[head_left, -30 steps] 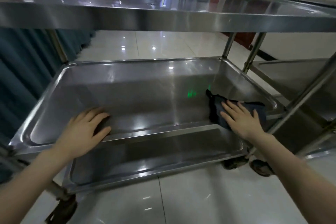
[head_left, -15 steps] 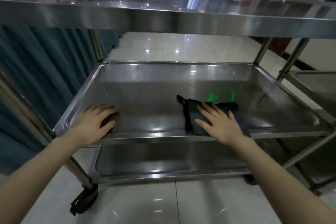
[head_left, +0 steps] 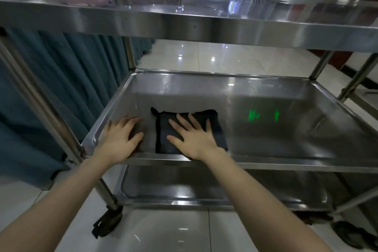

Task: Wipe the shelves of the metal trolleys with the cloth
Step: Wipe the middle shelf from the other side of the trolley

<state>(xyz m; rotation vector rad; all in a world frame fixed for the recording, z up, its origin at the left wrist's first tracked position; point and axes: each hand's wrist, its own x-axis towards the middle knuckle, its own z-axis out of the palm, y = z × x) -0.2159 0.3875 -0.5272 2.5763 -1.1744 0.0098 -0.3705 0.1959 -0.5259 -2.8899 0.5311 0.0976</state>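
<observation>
A steel trolley stands in front of me with three tray shelves. On its middle shelf (head_left: 286, 139) lies a folded dark cloth (head_left: 163, 129), left of centre and near the front rim. My right hand (head_left: 192, 137) presses flat on the cloth with fingers spread and straight. My left hand (head_left: 120, 139) rests on the shelf's front left corner, palm over the rim, fingers lying on the tray floor just left of the cloth.
The top shelf (head_left: 184, 20) overhangs at head height and the bottom shelf (head_left: 204, 192) sits below. Teal curtains (head_left: 61, 80) hang close on the left. A second trolley's posts (head_left: 356, 80) stand at the right. Glossy white floor tiles lie around the castors (head_left: 106, 223).
My right hand has slid the cloth leftward along the middle shelf, from its right end to beside my left hand. My left hand has stayed at the front left corner.
</observation>
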